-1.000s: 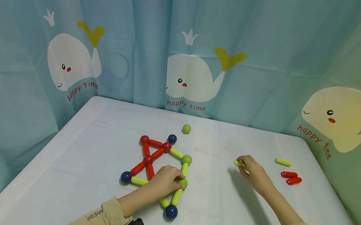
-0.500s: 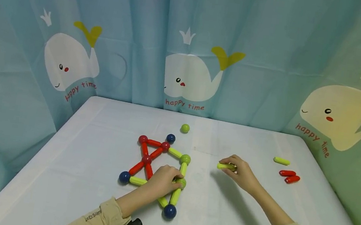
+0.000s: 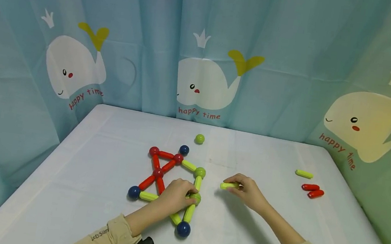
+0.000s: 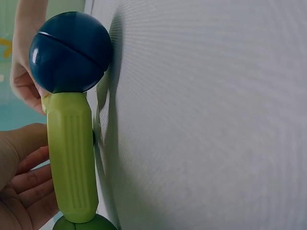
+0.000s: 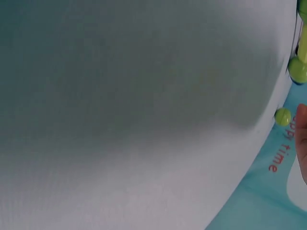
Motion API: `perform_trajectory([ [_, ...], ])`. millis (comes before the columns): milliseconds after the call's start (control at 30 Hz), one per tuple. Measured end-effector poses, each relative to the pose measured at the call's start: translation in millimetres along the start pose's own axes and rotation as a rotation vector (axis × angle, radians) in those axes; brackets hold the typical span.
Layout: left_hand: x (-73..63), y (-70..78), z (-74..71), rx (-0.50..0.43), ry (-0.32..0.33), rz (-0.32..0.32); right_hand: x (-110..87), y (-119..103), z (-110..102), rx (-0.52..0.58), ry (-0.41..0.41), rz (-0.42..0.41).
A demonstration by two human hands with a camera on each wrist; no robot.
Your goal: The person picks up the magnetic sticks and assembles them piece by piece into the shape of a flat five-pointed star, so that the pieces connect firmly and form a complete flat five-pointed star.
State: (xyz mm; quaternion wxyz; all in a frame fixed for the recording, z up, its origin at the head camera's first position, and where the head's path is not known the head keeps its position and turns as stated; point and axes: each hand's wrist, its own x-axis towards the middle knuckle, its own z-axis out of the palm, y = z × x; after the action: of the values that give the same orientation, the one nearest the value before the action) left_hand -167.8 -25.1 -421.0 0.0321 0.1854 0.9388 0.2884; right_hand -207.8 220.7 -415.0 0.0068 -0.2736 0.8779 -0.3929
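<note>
A flat figure of red rods (image 3: 147,182), yellow-green rods (image 3: 189,213) and red, blue and green balls lies left of centre in the head view. My left hand (image 3: 175,196) pinches the green ball (image 3: 196,198) on its right side, hiding some inner rods. My right hand (image 3: 248,193) holds a loose yellow-green rod (image 3: 226,185) by one end, a short way right of that ball and above the table. The left wrist view shows a blue ball (image 4: 71,52) joined to a yellow-green rod (image 4: 73,158). The right wrist view catches only a bit of the right hand (image 5: 301,139).
A loose green ball (image 3: 199,139) sits beyond the figure, and a blue ball (image 3: 184,150) lies by its far red corner. To the right are a yellow-green rod (image 3: 304,174) and two red rods (image 3: 313,191). Whale-print curtains (image 3: 147,40) surround the white table (image 3: 70,187).
My right hand has travelled left and a little nearer to me with the yellow-green rod, closing in on the figure. The left hand stays at the green ball.
</note>
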Motion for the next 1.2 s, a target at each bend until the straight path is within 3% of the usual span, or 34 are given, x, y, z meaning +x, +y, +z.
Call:
perform_trajectory([
  [333,0.8,-0.3,0.0,0.007,0.016,0.025,7.2,-8.5,16.6,-0.003,-0.097,-0.065],
  [700,1.0,-0.5,0.1,0.004,0.011,0.022,16.4,-20.8,35.9,0.003,-0.228,-0.070],
  [1200,1.1,-0.9,-0.8,0.013,0.021,0.045,19.7,-21.2,36.0,0.016,-0.272,-0.054],
])
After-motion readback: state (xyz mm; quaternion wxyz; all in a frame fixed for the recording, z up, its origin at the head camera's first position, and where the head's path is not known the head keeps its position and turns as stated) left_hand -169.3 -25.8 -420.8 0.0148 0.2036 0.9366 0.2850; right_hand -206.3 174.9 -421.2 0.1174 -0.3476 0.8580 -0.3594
